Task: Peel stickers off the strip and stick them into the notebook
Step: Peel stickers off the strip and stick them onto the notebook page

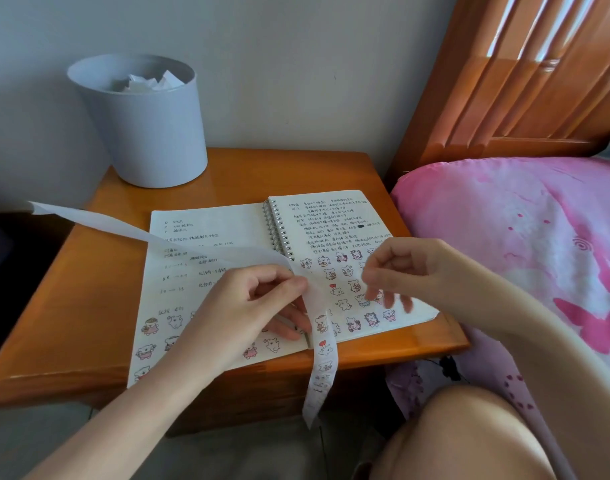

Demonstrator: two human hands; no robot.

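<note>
- Wooden surface (106, 271) under notebook (206, 230).
- Notebook open flat; handwriting too small to read; cartoon stickers (352, 286) on both pages.
- Strip (322, 362) crosses notebook, hangs past its front edge.
- Left grip (248, 306) pinches strip.
- Right grip (400, 268) curled over right page, blurred; contents unclear.

left hand (258, 299): bare | right hand (411, 268): bare | forearms (123, 410), knee (470, 431): bare

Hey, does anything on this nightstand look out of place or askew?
The notebook lies askew, its near left corner overhanging the front edge of the nightstand. The sticker strip, pinched by the left hand, dangles off the same edge.
</note>
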